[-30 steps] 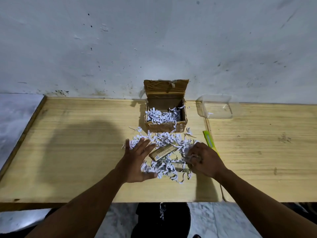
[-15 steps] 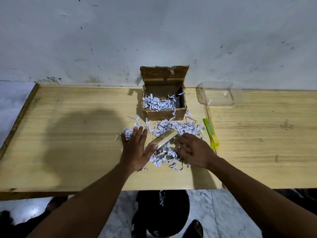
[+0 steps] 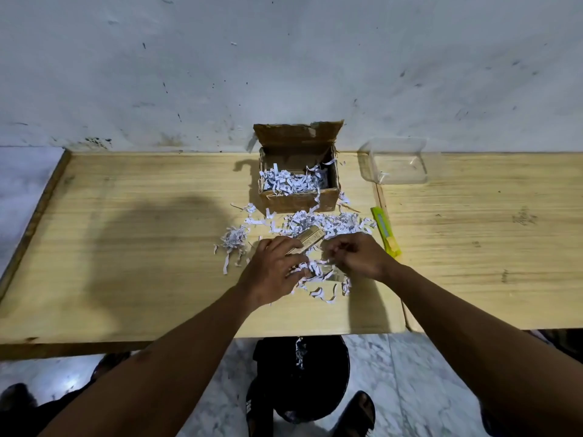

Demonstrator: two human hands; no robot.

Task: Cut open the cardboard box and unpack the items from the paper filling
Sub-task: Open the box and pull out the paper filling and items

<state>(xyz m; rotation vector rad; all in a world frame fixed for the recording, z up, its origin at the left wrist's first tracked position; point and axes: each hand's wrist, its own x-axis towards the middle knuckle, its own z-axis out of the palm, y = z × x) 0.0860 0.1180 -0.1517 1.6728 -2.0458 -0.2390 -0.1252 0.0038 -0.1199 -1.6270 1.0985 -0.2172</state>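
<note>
Box (image 3: 299, 176) sits open at upper centre; left hand (image 3: 273, 272) fingers are closed on a small carton (image 3: 307, 240), right hand (image 3: 359, 258) pinches paper shreds (image 3: 328, 223). Second carton (image 3: 334, 275), half buried at centre, could be swept off the counter (image 3: 142, 247) edge with the shreds.

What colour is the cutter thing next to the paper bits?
Bright yellow-green cutter, seen in the head view.

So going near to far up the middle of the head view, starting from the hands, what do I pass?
Left hand and right hand → small gold carton → loose shredded paper → open cardboard box → wall.
</note>
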